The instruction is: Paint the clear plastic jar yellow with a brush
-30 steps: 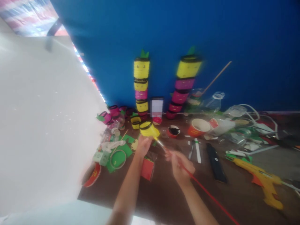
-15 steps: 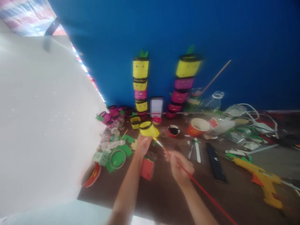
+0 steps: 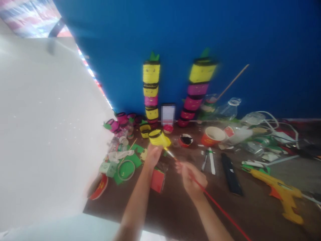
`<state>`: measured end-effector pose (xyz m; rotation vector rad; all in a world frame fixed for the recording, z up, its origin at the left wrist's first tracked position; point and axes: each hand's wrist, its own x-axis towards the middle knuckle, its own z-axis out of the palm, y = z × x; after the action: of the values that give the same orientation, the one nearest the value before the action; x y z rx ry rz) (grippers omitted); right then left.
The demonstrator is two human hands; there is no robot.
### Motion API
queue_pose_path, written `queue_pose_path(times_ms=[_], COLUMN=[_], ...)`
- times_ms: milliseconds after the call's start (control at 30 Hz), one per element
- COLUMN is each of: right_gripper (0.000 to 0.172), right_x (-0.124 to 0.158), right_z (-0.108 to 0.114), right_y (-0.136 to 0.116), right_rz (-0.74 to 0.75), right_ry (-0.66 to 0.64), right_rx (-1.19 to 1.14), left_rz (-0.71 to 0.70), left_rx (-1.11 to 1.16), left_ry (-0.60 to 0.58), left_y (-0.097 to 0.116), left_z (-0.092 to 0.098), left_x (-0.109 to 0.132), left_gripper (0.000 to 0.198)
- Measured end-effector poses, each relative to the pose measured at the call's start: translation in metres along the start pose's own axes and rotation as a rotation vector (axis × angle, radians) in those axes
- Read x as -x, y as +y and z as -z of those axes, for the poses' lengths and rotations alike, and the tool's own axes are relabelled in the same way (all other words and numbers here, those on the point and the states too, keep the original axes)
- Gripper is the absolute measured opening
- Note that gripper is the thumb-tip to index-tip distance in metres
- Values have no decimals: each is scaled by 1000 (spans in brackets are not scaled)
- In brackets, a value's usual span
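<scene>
My left hand [image 3: 153, 155] is closed around the lower side of a small yellow cup [image 3: 157, 138] with a black rim, tilted toward the right. A paintbrush [image 3: 213, 199] with a long red handle is pinched in my right hand [image 3: 192, 177]. Its bristles, tinged yellow, meet the cup's lower right side, where a second yellow patch bulges out; whether that is another cup behind I cannot tell. Just behind the left hand stands a yellow cup with black trim [image 3: 144, 130]. A red cup with black inside [image 3: 186, 140] sits to the right of the held cup.
Stacks of yellow and magenta cups [image 3: 151, 73] [image 3: 198, 89] rise against the blue wall [image 3: 112, 50]. Rightward lie a paper cup [image 3: 213, 136], clear bottles [image 3: 232, 107], a black case [image 3: 231, 175] and a yellow glue gun [image 3: 281, 190]. Tape [image 3: 126, 170] and green paper [image 3: 135, 160] lie left.
Both hands, the cup and the brush keep nearly the same places. The view has shifted very slightly, and the brush handle's near end sits a little further left.
</scene>
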<state>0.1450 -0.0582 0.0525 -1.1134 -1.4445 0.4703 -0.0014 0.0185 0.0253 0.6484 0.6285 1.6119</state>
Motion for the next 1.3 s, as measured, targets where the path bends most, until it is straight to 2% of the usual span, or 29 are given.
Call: queue_pose_path(times_ms=[100,333,1067,1133,1300], right_gripper=[17,19,15,15,16], right_x=[-1,-1,-2,-1,-4], right_z=[0,-2,-1,0,1], right_y=[0,-1,-2,0,10], right_rz=[-22,-32,46,29,-68], right_ry=[-35,-18,-11,-11,85], right_rx=[7,-17,28,32,-37], left_rz=[1,-7,-8,-10,-14], left_rx=[0,-18,10,21,53], left_ry=[2,8,-20,-14,44], left_y=[-1,-1,-3,-4,-3], left_z=[1,0,3,4,10], left_x=[0,0,-1,-1,-4], left_gripper=[59,59,54,53,45])
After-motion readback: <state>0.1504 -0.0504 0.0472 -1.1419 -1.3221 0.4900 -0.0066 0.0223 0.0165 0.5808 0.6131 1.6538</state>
